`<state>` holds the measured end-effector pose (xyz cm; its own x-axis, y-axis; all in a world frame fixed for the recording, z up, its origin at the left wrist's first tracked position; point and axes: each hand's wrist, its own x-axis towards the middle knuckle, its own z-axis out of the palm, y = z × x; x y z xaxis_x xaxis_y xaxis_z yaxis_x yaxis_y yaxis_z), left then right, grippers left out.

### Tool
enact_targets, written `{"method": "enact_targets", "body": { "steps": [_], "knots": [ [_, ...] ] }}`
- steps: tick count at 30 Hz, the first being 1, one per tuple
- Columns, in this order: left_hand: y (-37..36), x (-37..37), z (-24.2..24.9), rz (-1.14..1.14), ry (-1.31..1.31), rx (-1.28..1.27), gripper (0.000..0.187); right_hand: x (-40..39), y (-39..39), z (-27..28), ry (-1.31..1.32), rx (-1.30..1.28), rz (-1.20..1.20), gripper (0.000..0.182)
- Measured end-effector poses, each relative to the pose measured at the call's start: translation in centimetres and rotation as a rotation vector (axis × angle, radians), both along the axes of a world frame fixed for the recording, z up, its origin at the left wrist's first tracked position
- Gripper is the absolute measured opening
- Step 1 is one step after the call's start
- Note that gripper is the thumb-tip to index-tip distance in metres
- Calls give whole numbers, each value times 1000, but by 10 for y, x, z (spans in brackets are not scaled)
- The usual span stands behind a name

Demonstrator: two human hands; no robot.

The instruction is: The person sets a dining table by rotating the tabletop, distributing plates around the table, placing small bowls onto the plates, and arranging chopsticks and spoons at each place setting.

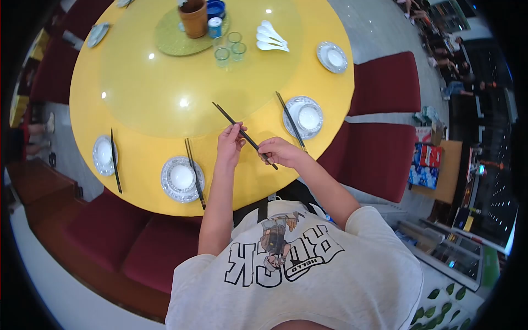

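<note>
A pair of dark chopsticks [250,140] is held above the near edge of the yellow round table [148,187]. My left hand [231,144] pinches it around its middle, while my right hand [279,152] closes round the end nearer to me. To the right lies a patterned plate with a small white bowl [309,117], chopsticks [291,121] resting across its left rim. On the left is another plate with a bowl [182,177], and chopsticks [195,173] lie along its right side. Farther left, a third plate and bowl [104,155] have chopsticks [115,159] beside them.
White spoons [271,38] and several glasses [222,55] sit on the glass turntable, near a brown pot [193,19] and a can [215,27]. Another plate with a bowl [333,56] is at the far right. Dark red chairs [379,159] surround the table.
</note>
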<state>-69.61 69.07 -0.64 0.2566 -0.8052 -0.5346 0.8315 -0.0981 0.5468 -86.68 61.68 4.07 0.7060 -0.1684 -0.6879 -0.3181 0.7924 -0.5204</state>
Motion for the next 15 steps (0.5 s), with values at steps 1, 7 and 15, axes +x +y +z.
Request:
{"method": "enact_targets", "body": {
  "steps": [1,7,15],
  "knots": [
    [-8,-7,3,-23,-11,0,17,-8,-1,13,29,-29,-83,11],
    [-85,-72,34,-88,-207,78,13,-86,-27,37,195,-386,-202,17],
    [-223,-178,46,-184,-398,208,14,-189,-108,-7,240,-650,-440,20]
  ]
}}
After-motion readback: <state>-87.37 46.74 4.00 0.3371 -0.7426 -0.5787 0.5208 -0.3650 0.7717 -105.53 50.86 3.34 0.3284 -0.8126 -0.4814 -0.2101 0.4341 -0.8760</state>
